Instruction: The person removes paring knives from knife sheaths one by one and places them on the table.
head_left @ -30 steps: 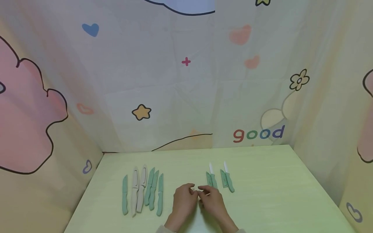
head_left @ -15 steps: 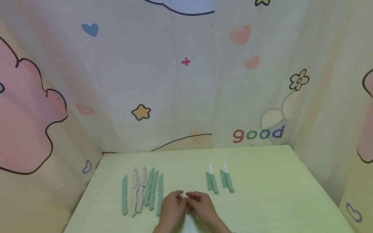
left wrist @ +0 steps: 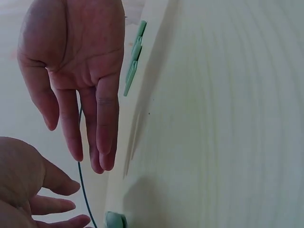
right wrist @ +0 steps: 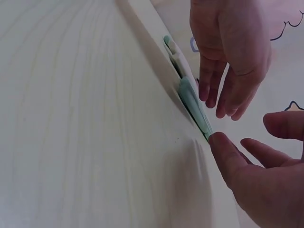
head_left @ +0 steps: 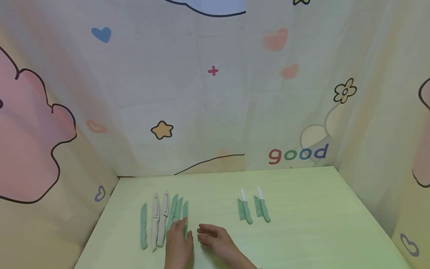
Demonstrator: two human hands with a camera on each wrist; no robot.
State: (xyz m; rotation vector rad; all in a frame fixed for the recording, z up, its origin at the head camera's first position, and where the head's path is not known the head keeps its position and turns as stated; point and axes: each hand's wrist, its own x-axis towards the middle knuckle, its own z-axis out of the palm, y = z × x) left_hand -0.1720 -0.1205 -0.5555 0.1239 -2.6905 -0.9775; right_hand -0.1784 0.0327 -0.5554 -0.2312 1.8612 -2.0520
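In the head view my left hand (head_left: 177,243) is over the lower parts of several green sheathed knives, fingers extended and thumb apart. It hides their handles; the rightmost green knife (head_left: 185,210) shows above its fingertips. Whether it touches them I cannot tell. Just to the right, my right hand (head_left: 221,244) holds nothing, its fingers loosely bent toward the left hand. Two pale sheathed knives (head_left: 155,224) and another green knife (head_left: 143,226) lie left of my left hand. The left wrist view shows the right palm (left wrist: 80,57) and part of the left hand (left wrist: 21,185).
Two small green-handled knives (head_left: 246,211) with bare white blades lie at right, each beside a green sheath (head_left: 258,206). The pale green table (head_left: 309,224) extends right. A printed curtain (head_left: 215,112) stands along its back and sides.
Both hands have moved left and down, away from the bare-bladed knives. They have parted from each other, and the left hand now overlaps the green sheathed knives.
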